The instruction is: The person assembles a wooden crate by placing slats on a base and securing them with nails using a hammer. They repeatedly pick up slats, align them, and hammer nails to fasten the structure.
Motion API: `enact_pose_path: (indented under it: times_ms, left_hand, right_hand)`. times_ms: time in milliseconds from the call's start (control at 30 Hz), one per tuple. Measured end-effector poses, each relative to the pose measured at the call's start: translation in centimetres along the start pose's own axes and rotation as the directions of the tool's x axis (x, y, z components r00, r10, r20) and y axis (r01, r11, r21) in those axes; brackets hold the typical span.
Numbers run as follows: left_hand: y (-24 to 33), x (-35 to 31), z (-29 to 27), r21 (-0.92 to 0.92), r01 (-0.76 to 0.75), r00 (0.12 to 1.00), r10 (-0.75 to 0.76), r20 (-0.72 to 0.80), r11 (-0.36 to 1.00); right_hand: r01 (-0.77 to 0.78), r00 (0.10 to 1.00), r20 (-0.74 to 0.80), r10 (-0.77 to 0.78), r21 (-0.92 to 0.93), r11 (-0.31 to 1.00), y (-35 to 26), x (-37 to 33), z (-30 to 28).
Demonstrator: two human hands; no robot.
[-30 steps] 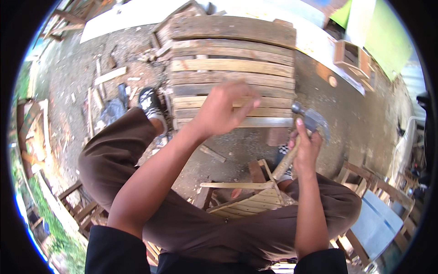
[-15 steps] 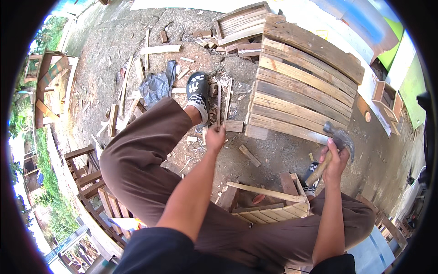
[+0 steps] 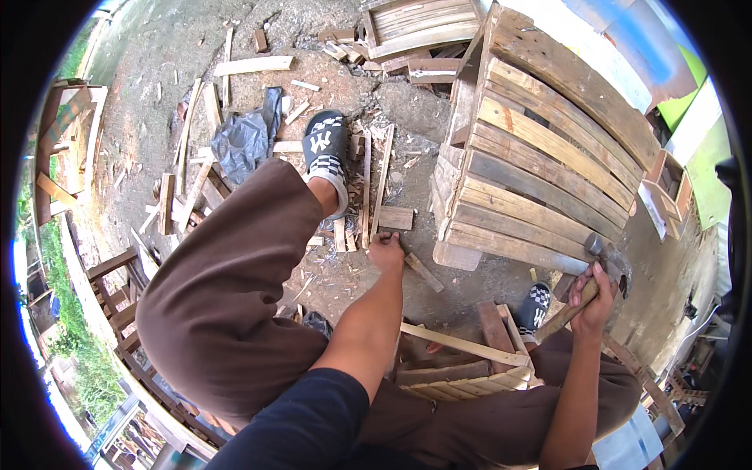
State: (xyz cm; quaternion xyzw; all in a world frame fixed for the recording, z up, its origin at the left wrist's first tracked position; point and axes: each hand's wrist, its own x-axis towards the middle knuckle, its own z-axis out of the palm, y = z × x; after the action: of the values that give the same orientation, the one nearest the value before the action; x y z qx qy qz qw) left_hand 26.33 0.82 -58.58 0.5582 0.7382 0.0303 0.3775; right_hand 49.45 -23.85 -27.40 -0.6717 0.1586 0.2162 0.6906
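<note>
My right hand (image 3: 593, 298) is wrapped round the wooden handle of a claw hammer (image 3: 615, 260), gripping it close under the metal head. The hammer is held beside the near right corner of a slatted wooden crate (image 3: 540, 176). My left hand (image 3: 386, 253) is low over the ground with its fingers curled closed. What is in them, if anything, is hidden. Just beyond its fingertips lie a thin wood strip (image 3: 382, 176) and a short wood block (image 3: 396, 218). Another short wood piece (image 3: 424, 272) is to its right.
A smaller slatted wooden piece (image 3: 462, 376) stands between my legs. Black plastic (image 3: 241, 141) and scattered offcuts lie around my left foot in a checkered slipper (image 3: 326, 149). Another slatted crate (image 3: 423, 27) is at the back. Wooden frames (image 3: 117, 290) stand at left.
My left hand has drawn back toward me and slightly right, away from the thin strips. The right hand with the hammer has shifted right and a little nearer. The view has moved too.
</note>
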Motion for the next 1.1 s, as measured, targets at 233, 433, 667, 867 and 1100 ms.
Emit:
enact_pose_path:
  times_ms: [233,433,667,867,1100]
  left_hand:
    - [-0.3,-1.3,1.1,-0.022,-0.036,0.996,0.034,-0.085,0.999]
    - [-0.2,-1.2,1.7,-0.013,-0.020,0.990,0.018,-0.140,1.000]
    - [2.4,-0.9,-2.3,-0.144,-0.060,0.982,0.033,-0.184,0.988]
    - [11.5,-0.8,-8.2,-0.654,-0.015,0.996,-0.044,-0.074,0.756]
    - [24.9,-11.9,-19.9,-0.740,-0.336,0.845,0.534,0.037,0.583]
  right_hand:
    - [-0.033,0.999,-0.014,0.033,0.008,0.999,0.0,0.1,-0.6]
    - [-0.051,0.999,-0.011,0.051,0.011,0.999,-0.3,-0.1,-0.2]
    - [-0.057,0.997,-0.047,0.058,0.029,0.998,-0.5,-0.4,1.2]
    - [0.005,0.999,-0.047,0.000,0.122,0.993,-1.7,-1.9,1.8]
    - [0.107,0.970,-0.237,-0.046,0.252,0.962,-5.2,-3.8,0.4]
